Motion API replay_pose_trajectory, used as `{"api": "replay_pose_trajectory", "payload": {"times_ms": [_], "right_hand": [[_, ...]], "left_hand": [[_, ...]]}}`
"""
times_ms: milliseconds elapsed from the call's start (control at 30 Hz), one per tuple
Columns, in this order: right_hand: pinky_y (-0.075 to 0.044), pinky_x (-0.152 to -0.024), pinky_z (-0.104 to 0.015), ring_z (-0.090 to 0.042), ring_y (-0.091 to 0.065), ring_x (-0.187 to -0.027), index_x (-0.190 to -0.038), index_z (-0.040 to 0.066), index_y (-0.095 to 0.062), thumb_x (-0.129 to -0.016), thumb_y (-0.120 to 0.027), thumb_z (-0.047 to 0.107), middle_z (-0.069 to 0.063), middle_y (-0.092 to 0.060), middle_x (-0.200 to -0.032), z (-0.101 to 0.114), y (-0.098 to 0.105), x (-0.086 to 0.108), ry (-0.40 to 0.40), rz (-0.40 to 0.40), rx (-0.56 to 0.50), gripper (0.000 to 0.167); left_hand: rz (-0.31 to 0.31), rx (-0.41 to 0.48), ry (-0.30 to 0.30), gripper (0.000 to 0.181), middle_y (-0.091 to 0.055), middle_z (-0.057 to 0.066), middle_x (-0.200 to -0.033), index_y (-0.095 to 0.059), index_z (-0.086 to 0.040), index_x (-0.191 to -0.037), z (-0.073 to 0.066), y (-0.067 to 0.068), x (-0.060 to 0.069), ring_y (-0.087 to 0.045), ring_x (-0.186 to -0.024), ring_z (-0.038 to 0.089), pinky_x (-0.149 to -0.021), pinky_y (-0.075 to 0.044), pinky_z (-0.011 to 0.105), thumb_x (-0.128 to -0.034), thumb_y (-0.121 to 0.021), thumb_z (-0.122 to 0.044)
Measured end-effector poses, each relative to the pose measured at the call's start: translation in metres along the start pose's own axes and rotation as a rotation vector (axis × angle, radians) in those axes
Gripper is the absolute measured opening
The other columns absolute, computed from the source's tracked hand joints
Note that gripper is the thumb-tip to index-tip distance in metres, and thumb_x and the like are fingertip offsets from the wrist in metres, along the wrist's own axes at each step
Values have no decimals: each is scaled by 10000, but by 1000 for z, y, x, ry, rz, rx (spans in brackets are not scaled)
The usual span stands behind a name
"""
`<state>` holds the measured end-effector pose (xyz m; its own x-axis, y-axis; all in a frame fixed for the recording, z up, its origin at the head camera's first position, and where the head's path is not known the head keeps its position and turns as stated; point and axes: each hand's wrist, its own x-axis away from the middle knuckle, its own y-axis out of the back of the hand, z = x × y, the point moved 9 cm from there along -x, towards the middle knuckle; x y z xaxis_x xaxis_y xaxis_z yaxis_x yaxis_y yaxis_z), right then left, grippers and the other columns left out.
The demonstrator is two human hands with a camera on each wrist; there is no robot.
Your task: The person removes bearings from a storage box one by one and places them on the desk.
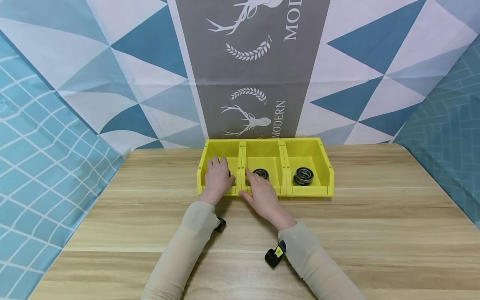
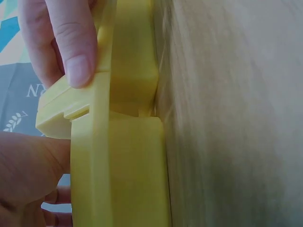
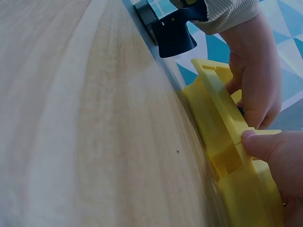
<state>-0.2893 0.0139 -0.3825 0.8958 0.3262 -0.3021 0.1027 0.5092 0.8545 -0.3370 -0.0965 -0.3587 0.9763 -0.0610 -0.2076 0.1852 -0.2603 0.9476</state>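
Three joined yellow bins (image 1: 309, 191) stand on the wooden table. My left hand (image 1: 218, 177) reaches into the left bin, its thumb and fingers about a black bearing (image 3: 240, 110) that is mostly hidden. At the divider between left and middle bins, my right hand (image 1: 261, 195) rests with its thumb (image 2: 78, 71) touching the yellow edge and its fingers fairly straight. Beside those fingers, a ring-shaped bearing (image 1: 261, 173) lies in the middle bin. Bearings, seemingly stacked (image 1: 303, 176), sit in the right bin.
The wooden table (image 1: 375, 233) spreads to both sides and in front of the bins. Behind it hangs a patterned cloth (image 1: 255, 75) with deer prints. Black wrist cameras (image 1: 275, 255) sit on both sleeves.
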Motion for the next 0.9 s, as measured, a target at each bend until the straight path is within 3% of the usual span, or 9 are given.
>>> {"api": "replay_pose_trajectory", "payload": {"times_ms": [200, 467, 900], "right_hand": [[-340, -1006, -433, -283, -436, -1230, -1407, 16, -276, -874, -574, 388, -155, -478, -1320, 0, 0, 0, -6, 10, -2, 715], [-346, -1000, -430, -278, -449, -1218, -1407, 17, -276, -873, -579, 384, -141, -495, -1305, 0, 2, 1, -6, 5, -5, 715], [-359, -988, -429, -273, -463, -1202, -1405, 18, -281, -867, -584, 389, -132, -515, -1284, 0, 2, 0, -7, 3, -1, 720]], "left_hand": [[-49, 29, -24, 430, -403, 202, -1081, -463, 32, -1083, -2, 5, 2, -392, -922, 314, -557, -480, 390, -788, -688, -187], [-55, 63, -34, 414, -388, 199, -1110, -463, 10, -1076, -3, 11, 3, -388, -948, 317, -572, -486, 402, -784, -687, -179], [-86, 28, -84, 385, -404, 186, -1076, -474, -4, -1033, -8, 22, 8, -397, -946, 311, -566, -491, 363, -776, -700, -179]]}}
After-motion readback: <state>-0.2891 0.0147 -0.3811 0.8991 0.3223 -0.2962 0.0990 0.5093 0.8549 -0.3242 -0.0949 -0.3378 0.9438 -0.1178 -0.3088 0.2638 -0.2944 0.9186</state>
